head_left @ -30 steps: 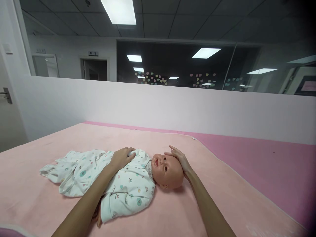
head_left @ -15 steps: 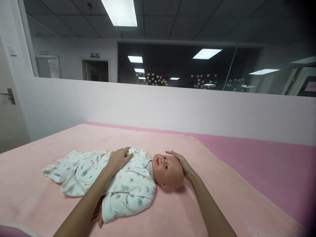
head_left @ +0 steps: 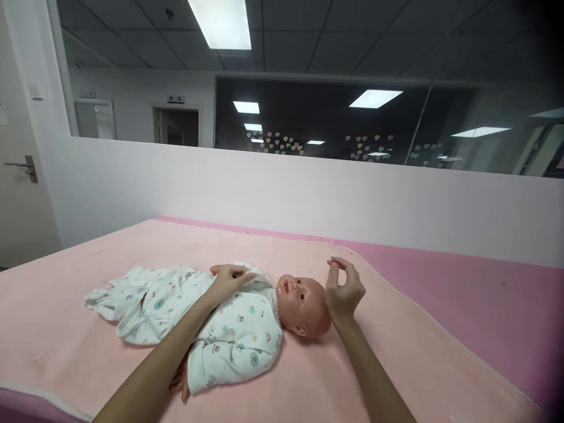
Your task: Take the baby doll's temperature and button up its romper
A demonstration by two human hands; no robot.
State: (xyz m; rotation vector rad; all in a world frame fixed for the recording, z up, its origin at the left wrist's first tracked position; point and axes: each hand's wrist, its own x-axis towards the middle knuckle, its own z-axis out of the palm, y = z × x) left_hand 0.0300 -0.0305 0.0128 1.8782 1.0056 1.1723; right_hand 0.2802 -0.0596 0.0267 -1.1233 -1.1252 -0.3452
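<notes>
A baby doll (head_left: pixel 308 305) lies on its back, its bald head to the right, dressed in a white patterned baby outfit (head_left: pixel 233 335). My left hand (head_left: pixel 229 283) is at the doll's chest, its fingers closed on a fold of the outfit's front. Just beyond that hand, a bit of the doll's far hand (head_left: pixel 215 269) shows. My right hand (head_left: pixel 346 291) is raised beside the top of the doll's head, its fingers loosely curled with nothing in them. Partly behind my left forearm, the doll's near hand (head_left: pixel 180 382) pokes out of its sleeve.
Under the doll is a peach blanket (head_left: pixel 317 388) over a pink padded surface (head_left: pixel 462 299). A low white wall (head_left: pixel 282 191) with glass above runs along the back. At the left stands a door (head_left: pixel 22 211) with a metal handle.
My right hand has come off the doll's head and curled its fingers. My left hand has gone from resting on the chest to gripping the cloth. The view has shifted slightly.
</notes>
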